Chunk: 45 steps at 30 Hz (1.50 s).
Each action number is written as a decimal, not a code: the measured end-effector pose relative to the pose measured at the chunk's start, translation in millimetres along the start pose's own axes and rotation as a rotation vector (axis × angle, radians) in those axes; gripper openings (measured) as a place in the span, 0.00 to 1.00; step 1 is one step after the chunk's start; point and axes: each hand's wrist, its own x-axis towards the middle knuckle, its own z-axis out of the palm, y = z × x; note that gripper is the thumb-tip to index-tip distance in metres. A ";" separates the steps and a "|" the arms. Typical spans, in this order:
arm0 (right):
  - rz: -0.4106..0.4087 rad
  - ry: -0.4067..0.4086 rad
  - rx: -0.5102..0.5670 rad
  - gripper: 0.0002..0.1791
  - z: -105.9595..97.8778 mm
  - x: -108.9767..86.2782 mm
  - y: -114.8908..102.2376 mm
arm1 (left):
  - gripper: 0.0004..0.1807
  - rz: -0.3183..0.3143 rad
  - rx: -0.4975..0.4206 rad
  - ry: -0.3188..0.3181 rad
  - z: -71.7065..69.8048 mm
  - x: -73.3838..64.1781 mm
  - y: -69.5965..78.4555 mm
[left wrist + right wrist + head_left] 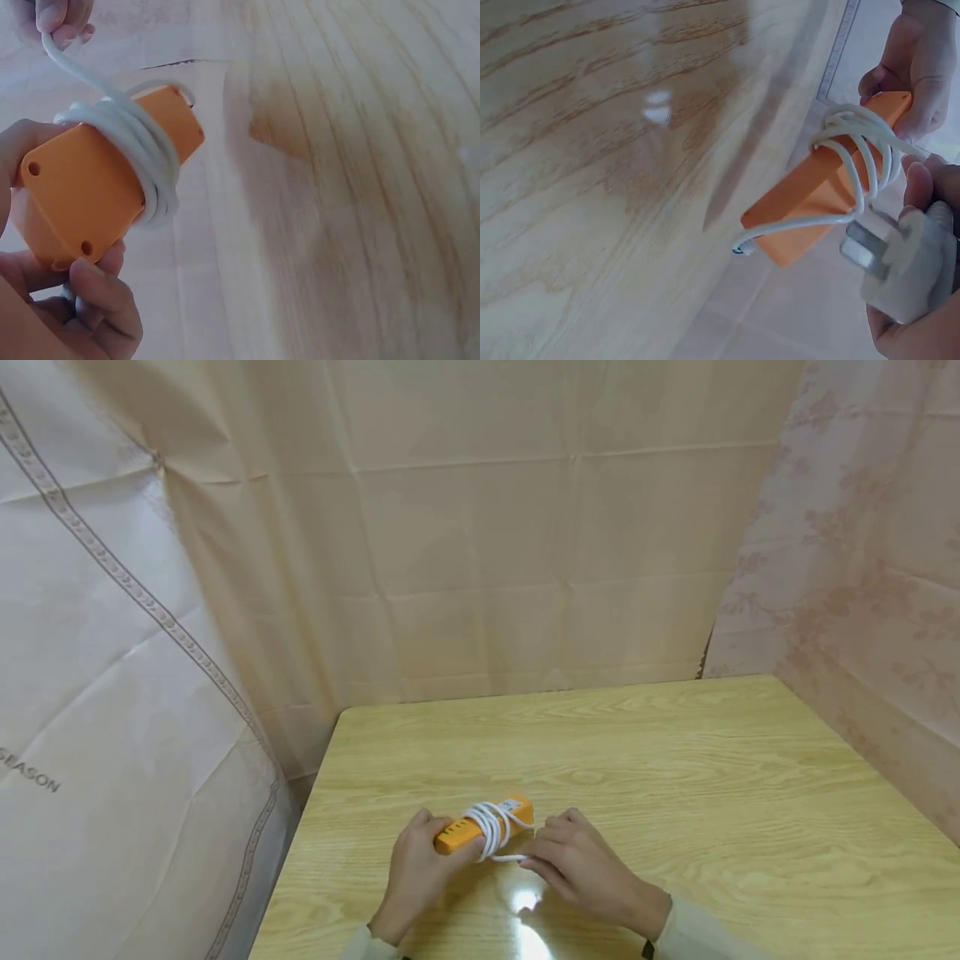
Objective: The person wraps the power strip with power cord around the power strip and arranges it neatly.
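An orange power strip (454, 837) is held above the table with its sockets facing up in the head view. My left hand (418, 864) grips it by its left end, thumb and fingers on opposite sides. Several loops of white cord (140, 146) wind around the strip's middle. The cord leaves the strip at its far end (744, 244). My right hand (583, 867) pinches the cord to the right of the strip, with a short length stretched between. In the right wrist view, the white plug (913, 271) sits in the right hand's palm, its metal prongs pointing out toward the strip.
The wood-grain table (645, 760) reaches back to a beige curtain (465, 560). A pale printed cloth (120, 710) hangs along the left, and a pink floral one (862, 577) along the right. Light glares off the tabletop between the forearms.
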 end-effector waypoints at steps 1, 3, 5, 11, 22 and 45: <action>0.000 -0.001 0.000 0.03 -0.4 -0.2 0.2 | 0.29 0.004 -0.005 -0.015 -0.1 -0.3 0.0; 0.009 -0.006 0.006 0.01 -1.7 -0.3 0.7 | 0.29 0.019 -0.011 -0.039 0.2 -0.5 -0.4; 0.027 -0.013 0.011 0.03 -3.3 -0.4 1.3 | 0.27 0.053 -0.010 -0.065 0.3 -0.4 -1.0; 0.028 -0.001 0.032 0.03 -6.3 0.3 5.6 | 0.26 0.186 -0.039 -0.229 -3.1 -1.0 -2.8; 0.024 -0.001 0.267 0.04 -15.4 4.0 19.8 | 0.12 0.189 -0.372 -0.516 -10.3 -3.9 -6.7; 0.074 -0.072 0.482 0.07 -20.0 10.4 22.5 | 0.14 0.179 -0.766 -0.659 -13.9 -7.0 -5.0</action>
